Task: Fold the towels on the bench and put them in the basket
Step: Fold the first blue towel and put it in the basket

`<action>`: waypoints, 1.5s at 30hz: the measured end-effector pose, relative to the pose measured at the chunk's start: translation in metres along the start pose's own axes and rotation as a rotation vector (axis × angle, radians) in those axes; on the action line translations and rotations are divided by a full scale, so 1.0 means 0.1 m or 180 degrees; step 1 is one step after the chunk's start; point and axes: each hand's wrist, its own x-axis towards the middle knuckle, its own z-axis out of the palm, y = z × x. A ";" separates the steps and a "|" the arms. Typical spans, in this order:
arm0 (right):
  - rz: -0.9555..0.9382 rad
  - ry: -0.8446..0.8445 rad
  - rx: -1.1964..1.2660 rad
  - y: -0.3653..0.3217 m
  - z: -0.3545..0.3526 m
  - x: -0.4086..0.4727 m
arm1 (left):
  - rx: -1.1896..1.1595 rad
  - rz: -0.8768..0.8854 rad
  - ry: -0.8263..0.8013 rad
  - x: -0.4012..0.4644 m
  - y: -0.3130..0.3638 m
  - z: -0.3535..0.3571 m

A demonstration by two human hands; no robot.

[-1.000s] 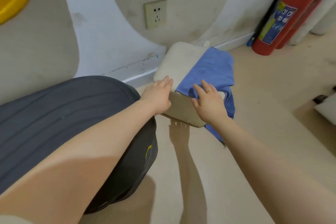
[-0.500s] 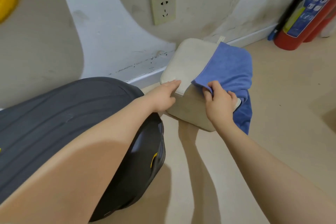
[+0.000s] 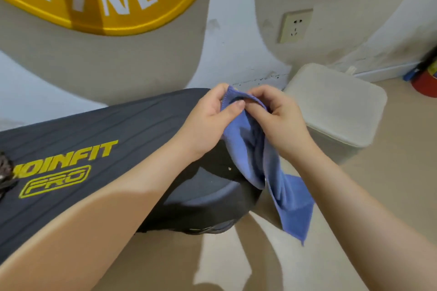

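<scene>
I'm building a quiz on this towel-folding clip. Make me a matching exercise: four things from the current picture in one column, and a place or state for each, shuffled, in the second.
Things:
1. blue towel
2. black bench
3. white container
4. wall socket

Places or states:
A. on the floor, right of the bench, nothing on its top
B. on the wall above the white container
C. held up by the left hand and right hand, hanging down
D. carries yellow lettering

Pairs: 1-C, 2-D, 3-A, 4-B
</scene>
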 end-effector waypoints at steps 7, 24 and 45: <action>-0.0063 -0.0111 -0.0554 -0.16 0.75 -0.06 | -0.1044 -0.0227 0.0539 -0.43 0.31 -0.52; 0.1694 -0.0607 -0.0134 -0.19 1.75 -0.10 | 0.1501 -0.1805 0.1690 -1.19 -0.37 -1.80; 0.2131 -0.3778 -0.1684 -0.62 1.69 -0.16 | -0.1960 -0.1895 -0.1144 -1.92 0.16 -2.02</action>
